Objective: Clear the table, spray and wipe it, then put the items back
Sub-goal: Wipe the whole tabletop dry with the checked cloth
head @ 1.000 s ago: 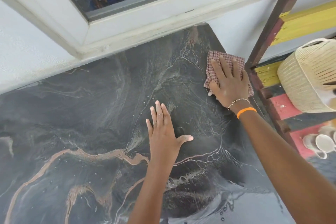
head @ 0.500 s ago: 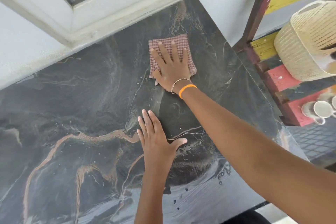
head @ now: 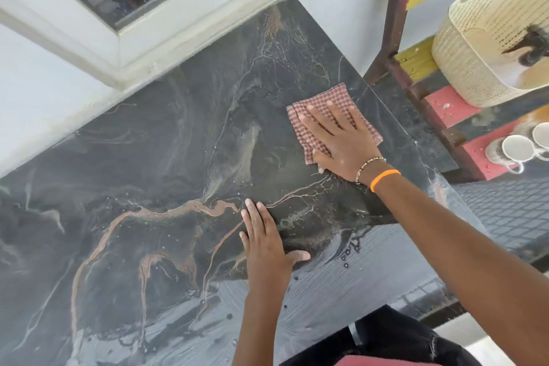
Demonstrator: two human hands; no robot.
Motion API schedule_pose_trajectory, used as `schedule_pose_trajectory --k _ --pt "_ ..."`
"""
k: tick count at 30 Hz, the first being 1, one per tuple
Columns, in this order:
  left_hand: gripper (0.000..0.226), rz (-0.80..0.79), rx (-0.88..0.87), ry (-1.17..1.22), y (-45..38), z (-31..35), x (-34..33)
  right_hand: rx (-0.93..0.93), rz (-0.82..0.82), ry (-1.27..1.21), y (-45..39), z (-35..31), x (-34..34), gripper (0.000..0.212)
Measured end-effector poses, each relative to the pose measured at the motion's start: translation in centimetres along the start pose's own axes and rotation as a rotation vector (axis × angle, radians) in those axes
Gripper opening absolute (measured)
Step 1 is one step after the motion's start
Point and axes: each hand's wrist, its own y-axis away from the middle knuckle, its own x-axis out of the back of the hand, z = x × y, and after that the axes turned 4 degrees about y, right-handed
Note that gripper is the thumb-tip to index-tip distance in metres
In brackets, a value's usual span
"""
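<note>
The table (head: 166, 175) has a dark marbled top with pale and copper-coloured veins, and its near part shines with wet streaks and a few beads of liquid. A folded cloth (head: 319, 104), checked in red and white, lies flat on the table near its right edge. The right hand (head: 341, 140) rests on the cloth with fingers spread and palm down, pressing rather than gripping it, and covers much of its near half. The left hand (head: 267, 241) lies open and flat on the bare table nearer the person, holding nothing. To the right, a woven basket (head: 481, 38) and white cups (head: 517, 148) sit on a painted bench (head: 445, 104); both are cut off by the picture's edge, and the basket's contents are too blurred to make out.
</note>
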Motion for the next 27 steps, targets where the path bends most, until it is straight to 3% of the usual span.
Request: schedule_pose_trajectory --k 5,9,15,20,27 --pt "0.127 -0.004 0.021 -0.038 -0.1 0.5 0.1 -0.278 0.023 -0.057 2.9 3.6 0.0 0.079" --pt "0.127 0.016 0.016 -0.06 -0.2 0.3 -0.1 -0.363 0.022 -0.076 6.9 2.3 -0.3 0.081" --pt "0.123 0.087 -0.053 -0.012 -0.3 -0.8 -0.8 -0.249 -0.01 -0.031 11.0 -4.8 -1.5 0.074" --pt "0.108 0.15 -0.204 0.15 1.0 -5.5 -0.3 -0.007 -0.045 -0.02 8.3 -13.1 -2.0 0.073" --pt "0.115 0.213 0.046 0.092 4.6 -15.9 2.4 0.15 -0.078 -0.061 -1.6 -23.5 -1.6 0.074"
